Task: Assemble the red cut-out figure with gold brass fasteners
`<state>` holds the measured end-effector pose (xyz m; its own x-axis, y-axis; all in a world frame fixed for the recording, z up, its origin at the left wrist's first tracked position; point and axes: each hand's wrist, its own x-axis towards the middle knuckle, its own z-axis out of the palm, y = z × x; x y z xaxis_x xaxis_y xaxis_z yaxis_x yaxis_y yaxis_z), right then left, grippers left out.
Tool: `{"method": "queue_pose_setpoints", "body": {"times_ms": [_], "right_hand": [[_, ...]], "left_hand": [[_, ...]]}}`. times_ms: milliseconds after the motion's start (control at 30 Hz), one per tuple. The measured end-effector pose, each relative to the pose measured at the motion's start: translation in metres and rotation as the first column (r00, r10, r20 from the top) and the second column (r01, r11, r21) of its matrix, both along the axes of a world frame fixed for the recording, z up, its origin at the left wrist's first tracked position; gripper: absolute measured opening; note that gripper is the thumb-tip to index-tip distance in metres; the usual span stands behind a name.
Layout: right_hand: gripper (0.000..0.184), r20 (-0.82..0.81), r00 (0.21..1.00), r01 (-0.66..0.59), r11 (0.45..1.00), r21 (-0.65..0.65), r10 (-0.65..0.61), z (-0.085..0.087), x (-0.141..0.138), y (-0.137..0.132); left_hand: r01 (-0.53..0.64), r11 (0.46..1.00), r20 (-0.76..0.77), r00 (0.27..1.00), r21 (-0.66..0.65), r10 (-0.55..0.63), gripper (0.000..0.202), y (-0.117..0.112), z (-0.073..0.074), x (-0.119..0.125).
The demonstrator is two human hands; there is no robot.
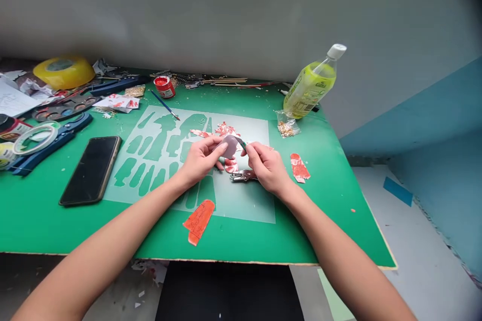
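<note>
At centre, the left hand (201, 161) pinches a grey piece (230, 147), the right (268, 166) a mostly hidden tool (241, 143).

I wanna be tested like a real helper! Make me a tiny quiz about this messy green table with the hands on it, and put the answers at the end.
1. Fill in the missing word: the bottle has a ____ cap.

2. True or false: the phone lies farther left on the table than the bottle.

3. Pick one. What is the left hand holding?
A) the bottle
B) a small greyish piece
C) the phone

Key:
1. White.
2. True.
3. B, the small greyish piece.
</note>
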<state>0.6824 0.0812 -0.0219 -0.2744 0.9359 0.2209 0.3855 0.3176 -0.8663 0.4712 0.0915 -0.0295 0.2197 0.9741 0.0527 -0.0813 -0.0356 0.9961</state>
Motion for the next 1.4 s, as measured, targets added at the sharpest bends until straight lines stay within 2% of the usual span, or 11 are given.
{"method": "queue_pose_setpoints", "body": {"times_ms": [167, 533, 867, 1067, 1400], "right_hand": [[0.046, 0.124, 0.992, 0.014, 0.993, 0.121, -0.029, -0.004, 0.001, 0.002], [0.041, 0.180, 0.983, -0.020, 0.970, 0.243, -0.025, -0.011, 0.000, 0.005], [0.041, 0.264, 0.964, -0.041, 0.976, 0.213, -0.017, -0.009, 0.004, 0.005], [0.041, 0.251, 0.968, -0.049, 0.982, 0.183, 0.002, -0.001, 0.003, 0.003], [0.042, 0.310, 0.951, -0.085, 0.978, 0.191, 0.022, 0.002, 0.008, 0.004]], "left_hand": [[0.035, 0.999, 0.036, 0.999, -0.012, -0.035, 0.044, 0.003, -0.002, -0.003], [0.046, 0.998, 0.053, 0.998, -0.046, -0.044, 0.039, 0.006, -0.003, -0.008], [0.085, 0.996, 0.042, 0.996, -0.026, -0.084, 0.036, 0.007, 0.000, -0.010], [0.159, 0.987, 0.019, 0.987, -0.033, -0.159, 0.035, 0.007, 0.003, -0.013], [0.153, 0.987, 0.006, 0.988, -0.052, -0.153, 0.040, 0.009, 0.000, -0.014]]}}
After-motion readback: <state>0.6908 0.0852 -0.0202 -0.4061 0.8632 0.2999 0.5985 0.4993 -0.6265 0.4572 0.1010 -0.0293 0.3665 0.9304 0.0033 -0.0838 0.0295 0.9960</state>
